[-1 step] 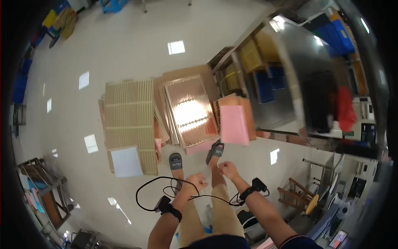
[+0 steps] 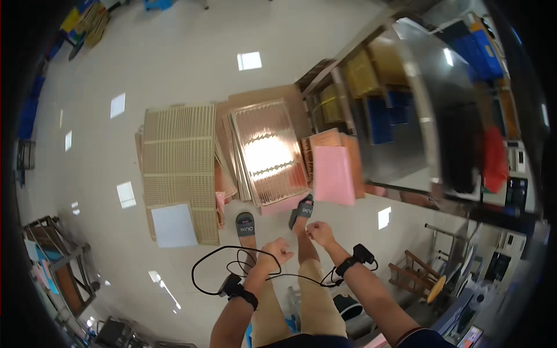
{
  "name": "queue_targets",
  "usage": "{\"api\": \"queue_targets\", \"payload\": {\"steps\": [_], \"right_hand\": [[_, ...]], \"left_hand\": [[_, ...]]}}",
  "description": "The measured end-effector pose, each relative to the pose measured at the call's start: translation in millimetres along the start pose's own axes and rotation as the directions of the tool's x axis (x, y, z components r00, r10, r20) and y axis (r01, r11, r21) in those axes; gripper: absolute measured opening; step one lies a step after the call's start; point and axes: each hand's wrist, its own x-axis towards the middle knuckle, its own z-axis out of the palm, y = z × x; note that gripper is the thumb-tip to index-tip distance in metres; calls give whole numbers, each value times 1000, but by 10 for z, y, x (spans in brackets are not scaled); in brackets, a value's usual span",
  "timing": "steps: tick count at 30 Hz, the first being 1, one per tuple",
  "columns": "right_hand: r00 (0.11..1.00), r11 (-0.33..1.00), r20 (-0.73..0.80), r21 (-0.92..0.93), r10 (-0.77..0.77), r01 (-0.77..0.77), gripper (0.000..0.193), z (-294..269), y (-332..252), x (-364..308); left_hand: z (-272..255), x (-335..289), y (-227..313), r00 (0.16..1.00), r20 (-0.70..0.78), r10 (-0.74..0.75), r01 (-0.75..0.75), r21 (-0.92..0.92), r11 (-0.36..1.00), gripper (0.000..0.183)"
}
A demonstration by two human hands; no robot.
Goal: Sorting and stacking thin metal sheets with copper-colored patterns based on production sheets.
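Holding both hands above the shins, apart from each other: left hand (image 2: 277, 251) half open with fingers loosely bent, right hand (image 2: 321, 234) a little farther out and more curled, but loose too. Gripping nothing that shows in either. Wearing a wrist device (image 2: 231, 284) on the left forearm and another on the right, both strapped on. Trailing a thin black cable (image 2: 193, 277) in a wide loop to the left of and across the left wrist, then over the lap toward the right device. Standing in dark sandals (image 2: 245, 224) on a pale, shiny floor (image 2: 87, 174), with tan trousers (image 2: 270, 313) below the hands. Just beyond the feet, a stack of coppery ribbed trays (image 2: 270, 153), glaring in the middle, with cardboard (image 2: 261, 93) showing at its far side. To the left, tan slatted trays (image 2: 180, 151), with a white sheet (image 2: 174, 225) lying over the near end. To the right, a pink sheet (image 2: 334, 174) on orange-brown boards (image 2: 357, 162), just beside a metal bench (image 2: 452, 75) with blue trays (image 2: 380, 122) beneath. Farther right, a red cloth (image 2: 494, 159); nearer, a wooden stool (image 2: 415, 272).
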Motion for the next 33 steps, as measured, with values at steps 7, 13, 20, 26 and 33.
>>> {"api": "queue_targets", "payload": {"steps": [7, 13, 20, 26, 33], "right_hand": [[882, 921, -380, -364, -280, 135, 35, 573, 296, 2139], [821, 913, -408, -253, -400, 320, 42, 484, 400, 2618], [967, 994, -234, 2, -105, 108, 42, 687, 181, 2443], [962, 995, -260, -73, -82, 65, 53, 563, 175, 2527], [978, 998, -209, -56, -10, -2, 63, 420, 527, 2680]], "left_hand": [[470, 1589, -1768, 713, -659, -240, 162, -179, 970, 90], [708, 2259, -2040, 595, -610, -523, -57, -682, 730, 58], [463, 2289, -1936, 628, -659, -414, -31, -553, 833, 56], [464, 2360, -1668, 571, -678, -463, -1, -564, 825, 52], [425, 2396, -1990, 639, 25, -769, -280, -923, -263, 22]]}}
